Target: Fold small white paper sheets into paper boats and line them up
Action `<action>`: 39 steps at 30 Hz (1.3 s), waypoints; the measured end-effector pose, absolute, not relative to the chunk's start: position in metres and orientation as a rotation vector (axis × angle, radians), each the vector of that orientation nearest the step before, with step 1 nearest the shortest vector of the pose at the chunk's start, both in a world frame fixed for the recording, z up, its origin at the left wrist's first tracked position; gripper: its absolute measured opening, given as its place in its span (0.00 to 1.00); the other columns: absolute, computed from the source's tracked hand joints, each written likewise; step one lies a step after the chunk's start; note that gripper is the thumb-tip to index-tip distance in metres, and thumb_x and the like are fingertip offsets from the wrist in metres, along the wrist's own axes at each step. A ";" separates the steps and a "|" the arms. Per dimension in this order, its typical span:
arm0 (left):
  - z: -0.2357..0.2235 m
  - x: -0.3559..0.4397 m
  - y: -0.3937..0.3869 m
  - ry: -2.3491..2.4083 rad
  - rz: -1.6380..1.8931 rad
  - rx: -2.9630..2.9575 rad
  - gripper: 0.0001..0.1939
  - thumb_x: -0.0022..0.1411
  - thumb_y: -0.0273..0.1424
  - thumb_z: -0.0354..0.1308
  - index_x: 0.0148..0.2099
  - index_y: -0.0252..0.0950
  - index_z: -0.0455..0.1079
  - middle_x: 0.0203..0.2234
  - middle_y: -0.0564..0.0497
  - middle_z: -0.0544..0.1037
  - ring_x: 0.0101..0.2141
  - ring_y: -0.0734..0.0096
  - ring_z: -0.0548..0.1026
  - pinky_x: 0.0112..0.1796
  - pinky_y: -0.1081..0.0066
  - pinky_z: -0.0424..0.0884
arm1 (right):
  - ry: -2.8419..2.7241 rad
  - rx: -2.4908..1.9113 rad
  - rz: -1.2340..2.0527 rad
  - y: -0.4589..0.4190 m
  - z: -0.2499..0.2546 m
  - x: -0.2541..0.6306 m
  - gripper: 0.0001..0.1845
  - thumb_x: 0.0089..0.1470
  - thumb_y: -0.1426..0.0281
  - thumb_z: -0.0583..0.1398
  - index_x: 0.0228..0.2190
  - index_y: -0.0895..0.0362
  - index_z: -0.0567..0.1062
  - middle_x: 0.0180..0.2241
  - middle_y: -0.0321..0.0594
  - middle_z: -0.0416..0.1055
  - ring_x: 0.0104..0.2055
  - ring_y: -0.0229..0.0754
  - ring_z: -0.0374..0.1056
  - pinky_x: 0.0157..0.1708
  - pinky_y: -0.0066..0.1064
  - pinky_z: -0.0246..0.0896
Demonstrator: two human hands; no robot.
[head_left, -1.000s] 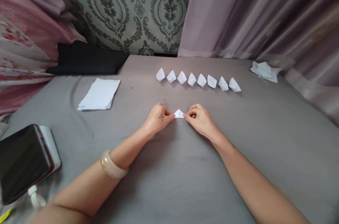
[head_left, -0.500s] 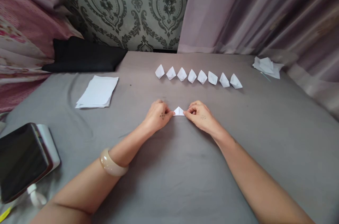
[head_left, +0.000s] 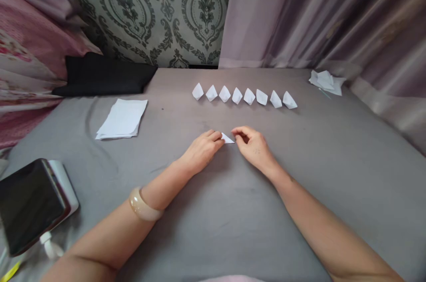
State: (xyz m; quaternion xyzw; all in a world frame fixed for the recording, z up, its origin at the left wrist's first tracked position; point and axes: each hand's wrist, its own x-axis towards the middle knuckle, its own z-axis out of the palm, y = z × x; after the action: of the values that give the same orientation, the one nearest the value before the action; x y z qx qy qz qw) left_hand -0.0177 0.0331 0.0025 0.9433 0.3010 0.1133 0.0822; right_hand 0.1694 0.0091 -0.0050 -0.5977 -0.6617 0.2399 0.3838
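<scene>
A small white folded paper point(head_left: 227, 139) lies on the grey cloth between my hands, its visible part a triangle with the point toward the right. My left hand point(head_left: 203, 149) covers its left side, fingers closed together and pressed on it. Close to the right corner is my right hand point(head_left: 252, 146), thumb and forefinger curved with a gap between them; whether the thumb touches the corner is hard to tell. Beyond both hands stands a row of several folded paper boats point(head_left: 237, 96).
A stack of white paper sheets point(head_left: 122, 118) lies at left, with black cloth point(head_left: 106, 75) behind it. Loose white papers point(head_left: 328, 82) rest at the far right. A dark-screened device point(head_left: 31, 206) and a white cable plug point(head_left: 49, 244) are at the near left.
My left hand has shifted right and turned palm-down over the folded paper's left half. The right fingers have come off the right corner, baring it. The view has shifted slightly.
</scene>
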 end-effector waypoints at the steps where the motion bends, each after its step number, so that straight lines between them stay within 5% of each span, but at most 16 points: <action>1: 0.003 -0.017 0.033 0.897 0.335 2.830 0.16 0.66 0.23 0.42 0.46 0.31 0.70 0.36 0.44 0.71 0.36 0.65 0.66 0.40 0.67 0.67 | -1.758 -1.465 0.551 0.005 -0.004 0.164 0.13 0.54 0.76 0.52 0.36 0.55 0.75 0.37 0.39 0.74 0.39 0.39 0.69 0.42 0.32 0.62; 8: 0.006 -0.017 0.030 0.890 0.324 2.804 0.16 0.67 0.25 0.43 0.48 0.29 0.70 0.39 0.44 0.72 0.38 0.65 0.66 0.42 0.66 0.68 | -2.130 -1.585 0.349 -0.015 0.003 0.141 0.20 0.56 0.81 0.46 0.46 0.59 0.70 0.41 0.48 0.70 0.45 0.46 0.65 0.45 0.37 0.62; 19: 0.025 -0.032 0.027 1.061 0.005 2.764 0.13 0.59 0.18 0.47 0.40 0.31 0.71 0.36 0.44 0.71 0.38 0.63 0.69 0.36 0.69 0.69 | -2.477 -1.750 0.022 -0.020 0.005 0.134 0.26 0.56 0.82 0.46 0.54 0.62 0.66 0.43 0.51 0.68 0.42 0.49 0.62 0.36 0.37 0.62; 25: 0.033 -0.032 0.019 1.155 -0.138 2.759 0.12 0.55 0.16 0.48 0.34 0.31 0.71 0.35 0.43 0.72 0.36 0.63 0.69 0.34 0.70 0.69 | -2.406 -1.691 0.033 -0.016 0.007 0.134 0.21 0.55 0.79 0.49 0.49 0.62 0.71 0.40 0.50 0.68 0.42 0.49 0.61 0.37 0.37 0.60; 31: 0.019 -0.050 0.046 1.011 0.261 2.477 0.23 0.53 0.15 0.44 0.40 0.37 0.76 0.38 0.48 0.75 0.36 0.71 0.73 0.37 0.74 0.67 | -2.189 -1.702 0.092 -0.002 0.000 0.134 0.19 0.62 0.66 0.50 0.28 0.57 0.78 0.32 0.44 0.68 0.37 0.44 0.63 0.35 0.33 0.57; 39: 0.015 -0.050 0.049 1.085 0.365 2.403 0.21 0.53 0.17 0.44 0.36 0.38 0.77 0.37 0.49 0.77 0.35 0.70 0.75 0.36 0.73 0.67 | -2.119 -1.802 0.123 0.001 -0.004 0.128 0.15 0.59 0.65 0.55 0.26 0.55 0.78 0.33 0.42 0.69 0.37 0.43 0.62 0.31 0.32 0.56</action>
State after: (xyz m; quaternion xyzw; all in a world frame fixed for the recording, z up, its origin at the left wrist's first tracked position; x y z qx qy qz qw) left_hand -0.0499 0.0494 0.0149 0.8769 0.3961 0.1332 0.2376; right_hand 0.1278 0.0013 -0.0040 -0.6370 -0.7488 0.0434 0.1777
